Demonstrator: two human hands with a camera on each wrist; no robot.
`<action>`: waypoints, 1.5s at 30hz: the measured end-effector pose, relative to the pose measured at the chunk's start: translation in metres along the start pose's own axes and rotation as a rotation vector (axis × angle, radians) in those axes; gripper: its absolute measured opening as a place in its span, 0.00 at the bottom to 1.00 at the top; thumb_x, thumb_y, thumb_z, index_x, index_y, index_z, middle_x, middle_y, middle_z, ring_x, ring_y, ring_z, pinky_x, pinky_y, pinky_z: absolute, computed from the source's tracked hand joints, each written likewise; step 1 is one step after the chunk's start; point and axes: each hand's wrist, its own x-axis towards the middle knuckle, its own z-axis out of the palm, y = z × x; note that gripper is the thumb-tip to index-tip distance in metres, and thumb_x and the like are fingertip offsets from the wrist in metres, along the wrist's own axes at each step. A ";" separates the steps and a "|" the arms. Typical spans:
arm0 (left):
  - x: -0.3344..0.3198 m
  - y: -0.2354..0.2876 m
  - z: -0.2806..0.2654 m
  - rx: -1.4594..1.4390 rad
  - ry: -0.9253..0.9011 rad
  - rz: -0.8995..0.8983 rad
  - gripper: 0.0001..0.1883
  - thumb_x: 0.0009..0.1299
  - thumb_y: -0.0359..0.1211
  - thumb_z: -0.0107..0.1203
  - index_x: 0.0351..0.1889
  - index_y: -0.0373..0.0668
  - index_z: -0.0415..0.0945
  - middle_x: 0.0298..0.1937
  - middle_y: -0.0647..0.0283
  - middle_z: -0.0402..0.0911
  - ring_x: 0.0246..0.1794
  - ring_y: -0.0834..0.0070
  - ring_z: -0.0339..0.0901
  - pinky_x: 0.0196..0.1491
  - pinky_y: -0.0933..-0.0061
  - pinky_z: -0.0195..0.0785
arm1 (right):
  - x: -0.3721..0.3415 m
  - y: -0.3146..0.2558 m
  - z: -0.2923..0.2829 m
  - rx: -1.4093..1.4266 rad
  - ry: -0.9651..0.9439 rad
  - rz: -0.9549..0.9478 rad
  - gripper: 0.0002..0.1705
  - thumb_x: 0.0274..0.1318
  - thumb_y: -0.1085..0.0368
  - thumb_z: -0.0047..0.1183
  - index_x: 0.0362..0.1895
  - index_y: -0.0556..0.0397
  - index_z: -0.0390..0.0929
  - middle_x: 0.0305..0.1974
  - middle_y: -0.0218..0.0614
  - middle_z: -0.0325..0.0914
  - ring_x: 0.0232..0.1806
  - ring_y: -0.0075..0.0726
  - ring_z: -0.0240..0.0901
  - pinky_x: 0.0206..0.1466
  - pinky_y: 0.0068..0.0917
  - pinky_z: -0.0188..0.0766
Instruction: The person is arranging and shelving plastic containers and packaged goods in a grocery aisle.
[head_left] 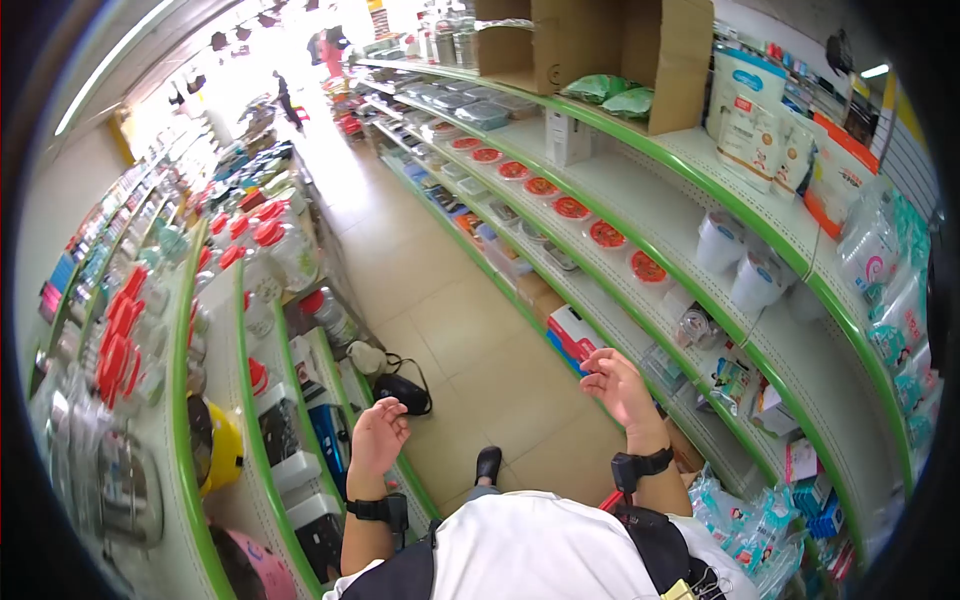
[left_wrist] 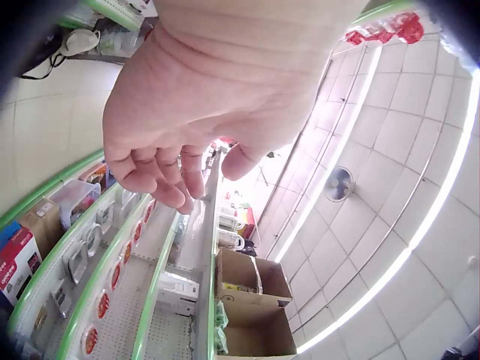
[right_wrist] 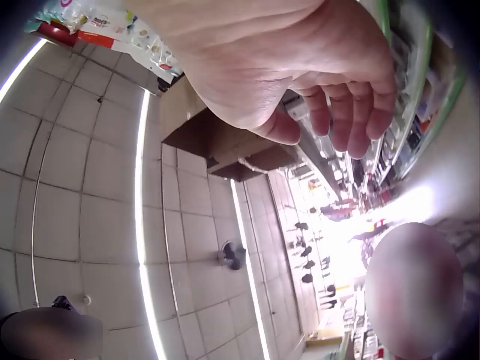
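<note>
Both hands are raised in front of the person's body over a shop aisle, and neither holds anything. The left hand (head_left: 381, 437) has loosely bent fingers and is nearest the left shelves; a black bag (head_left: 404, 390) lies just beyond it in the head view. On the other side, the right hand (head_left: 618, 395) hovers near the lower right shelves, its fingers slightly curled. A red and white box (head_left: 577, 335) lies on a shelf beyond it. In the left wrist view, the left fingers (left_wrist: 171, 177) hang relaxed; the right fingers (right_wrist: 341, 112) do likewise in the right wrist view.
Green-edged shelves line both sides of the tiled aisle (head_left: 450, 340). Red-lidded jars (head_left: 285, 240) crowd the left. On the right stand round containers with red labels (head_left: 571, 207), white tubs (head_left: 757, 280), a cardboard box (head_left: 685, 65) and plastic-wrapped packs (head_left: 765, 530) low down.
</note>
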 end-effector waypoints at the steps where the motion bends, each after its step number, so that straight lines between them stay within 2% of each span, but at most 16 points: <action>1: 0.022 0.006 -0.001 -0.002 -0.004 0.000 0.14 0.77 0.40 0.48 0.51 0.44 0.79 0.46 0.63 0.84 0.40 0.71 0.78 0.48 0.66 0.73 | 0.009 0.000 -0.012 0.013 0.056 -0.010 0.10 0.68 0.63 0.50 0.50 0.49 0.76 0.45 0.38 0.82 0.41 0.35 0.81 0.49 0.33 0.77; 8: 0.181 0.050 0.019 -0.024 -0.168 -0.082 0.14 0.78 0.39 0.46 0.52 0.44 0.76 0.47 0.63 0.82 0.39 0.71 0.76 0.47 0.67 0.73 | 0.029 -0.010 -0.085 0.077 0.404 -0.173 0.09 0.68 0.62 0.50 0.49 0.47 0.77 0.45 0.38 0.83 0.37 0.39 0.82 0.45 0.34 0.79; 11: 0.252 0.068 0.038 0.025 -0.231 -0.139 0.13 0.78 0.40 0.46 0.52 0.43 0.76 0.47 0.62 0.81 0.39 0.71 0.76 0.46 0.67 0.73 | 0.028 -0.018 -0.099 0.166 0.579 -0.277 0.11 0.67 0.59 0.53 0.50 0.45 0.77 0.45 0.38 0.83 0.38 0.40 0.82 0.45 0.35 0.79; 16: 0.341 0.056 0.088 0.141 -0.326 -0.298 0.13 0.78 0.40 0.48 0.51 0.42 0.76 0.47 0.61 0.80 0.40 0.70 0.77 0.45 0.68 0.74 | 0.033 -0.025 -0.101 0.231 0.696 -0.420 0.11 0.67 0.60 0.53 0.51 0.45 0.76 0.46 0.38 0.83 0.39 0.39 0.82 0.45 0.35 0.79; 23: 0.420 -0.020 0.177 0.165 -0.434 -0.493 0.15 0.77 0.41 0.49 0.53 0.43 0.75 0.51 0.59 0.79 0.43 0.68 0.77 0.47 0.66 0.74 | 0.031 -0.045 -0.161 0.295 0.800 -0.418 0.13 0.67 0.56 0.55 0.52 0.45 0.75 0.48 0.40 0.82 0.39 0.42 0.83 0.45 0.39 0.78; 26: 0.439 -0.061 0.221 0.195 -0.458 -0.541 0.15 0.77 0.41 0.50 0.54 0.43 0.75 0.53 0.59 0.79 0.44 0.67 0.77 0.47 0.66 0.74 | 0.035 -0.075 -0.204 0.309 0.851 -0.456 0.14 0.68 0.54 0.55 0.53 0.42 0.75 0.50 0.40 0.81 0.40 0.45 0.83 0.45 0.40 0.78; 29: 0.456 -0.103 0.266 0.196 -0.500 -0.564 0.16 0.77 0.42 0.50 0.54 0.44 0.75 0.55 0.58 0.79 0.45 0.65 0.78 0.48 0.65 0.74 | 0.040 -0.117 -0.244 0.324 0.806 -0.493 0.18 0.68 0.51 0.57 0.57 0.40 0.72 0.54 0.40 0.78 0.43 0.48 0.84 0.46 0.43 0.79; 32: 0.466 -0.142 0.305 0.127 -0.509 -0.546 0.16 0.77 0.42 0.50 0.56 0.44 0.75 0.55 0.58 0.79 0.47 0.64 0.78 0.49 0.64 0.74 | 0.053 -0.165 -0.287 0.310 0.806 -0.502 0.25 0.66 0.47 0.59 0.61 0.39 0.68 0.59 0.41 0.74 0.46 0.51 0.83 0.46 0.45 0.81; 34: 0.472 -0.164 0.337 0.126 -0.552 -0.541 0.17 0.78 0.42 0.51 0.58 0.45 0.74 0.57 0.58 0.79 0.49 0.62 0.79 0.50 0.63 0.75 | 0.070 -0.198 -0.311 0.286 0.830 -0.516 0.32 0.64 0.45 0.61 0.66 0.39 0.63 0.66 0.43 0.67 0.48 0.54 0.83 0.45 0.45 0.82; 35: 0.472 -0.174 0.350 0.122 -0.548 -0.539 0.17 0.78 0.42 0.51 0.58 0.45 0.74 0.57 0.58 0.79 0.49 0.62 0.79 0.50 0.63 0.75 | 0.077 -0.214 -0.320 0.255 0.862 -0.497 0.41 0.62 0.43 0.63 0.72 0.37 0.57 0.73 0.44 0.59 0.50 0.57 0.83 0.43 0.45 0.84; 36: 0.472 -0.183 0.363 0.140 -0.555 -0.544 0.17 0.77 0.42 0.50 0.57 0.45 0.75 0.58 0.58 0.79 0.49 0.62 0.79 0.50 0.62 0.74 | 0.084 -0.228 -0.328 0.251 0.860 -0.492 0.41 0.62 0.43 0.63 0.72 0.37 0.57 0.73 0.44 0.59 0.50 0.57 0.83 0.43 0.45 0.84; 38: 0.475 -0.201 0.382 0.152 -0.552 -0.547 0.16 0.77 0.42 0.50 0.57 0.45 0.75 0.59 0.59 0.79 0.49 0.62 0.78 0.51 0.62 0.74 | 0.098 -0.250 -0.342 0.143 0.941 -0.481 0.51 0.60 0.41 0.64 0.78 0.36 0.47 0.77 0.45 0.53 0.52 0.60 0.82 0.41 0.45 0.85; 39: 0.477 -0.209 0.390 0.162 -0.557 -0.545 0.17 0.77 0.42 0.51 0.58 0.44 0.74 0.61 0.58 0.78 0.52 0.58 0.79 0.52 0.59 0.75 | 0.105 -0.256 -0.348 0.138 0.939 -0.474 0.51 0.60 0.41 0.64 0.78 0.36 0.47 0.77 0.45 0.53 0.52 0.60 0.82 0.41 0.45 0.85; 41: 0.484 -0.221 0.401 0.168 -0.554 -0.542 0.18 0.77 0.42 0.51 0.59 0.44 0.73 0.63 0.57 0.77 0.55 0.54 0.80 0.54 0.57 0.77 | 0.121 -0.266 -0.360 0.069 1.016 -0.424 0.58 0.59 0.38 0.63 0.81 0.35 0.39 0.79 0.44 0.49 0.50 0.62 0.82 0.39 0.46 0.85; 43: 0.495 -0.229 0.413 0.171 -0.627 -0.597 0.21 0.78 0.42 0.52 0.63 0.43 0.71 0.67 0.54 0.73 0.60 0.45 0.79 0.56 0.52 0.79 | 0.132 -0.272 -0.369 0.057 0.980 -0.400 0.54 0.61 0.37 0.60 0.80 0.35 0.42 0.78 0.43 0.51 0.50 0.63 0.83 0.38 0.47 0.86; 45: 0.504 -0.237 0.427 0.200 -0.622 -0.606 0.22 0.78 0.43 0.52 0.65 0.43 0.69 0.69 0.53 0.71 0.61 0.42 0.78 0.55 0.51 0.80 | 0.142 -0.271 -0.382 0.068 0.910 -0.383 0.48 0.64 0.36 0.55 0.79 0.33 0.46 0.75 0.41 0.55 0.48 0.63 0.84 0.36 0.46 0.87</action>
